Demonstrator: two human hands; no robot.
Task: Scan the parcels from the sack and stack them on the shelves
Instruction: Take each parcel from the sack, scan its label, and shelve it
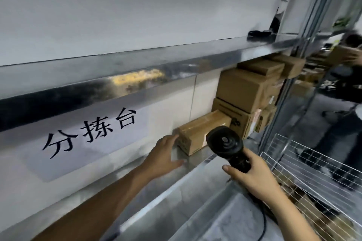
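- At the near edge: steel desk (195,213). The scanner cable (263,219) trails down under the right wrist.
- Right grip (254,176) is wrapped round the handle of the black scanner (225,141). The scanner head is aimed at the parcel and close to it.
- Wire basket (313,164) sits just right of that hand, contents blurred.
- Left grip (164,154) holds nothing. Fingers are straight, fingertips at the near-left end of the parcel, thumb low by the shelf edge.
- Parcel (201,133): small brown carton lying flat on the lower shelf (194,160), near the back wall. Its far end is at the bottom box of the stack; can't tell if it is touching or just beside.
- Step in hand, my read: scan this one, then seat it in the row.
- To do it well: find the label first. A pale patch shows on the side by the scanner head, too blurred to confirm.
- Back the scanner off a bit and square it to that face, with the left fingers bracing the carton so it doesn't skid.
- Once scanned, push flat along the shelf until it is flush with the stack.
- Box stack (244,88) is several cartons high and nearly reaches the upper shelf (137,76), so don't nudge it.
- Printed sign (88,131) is on the wall to the left.
- Far right: a person (350,49) carrying a box. Sack not in view.
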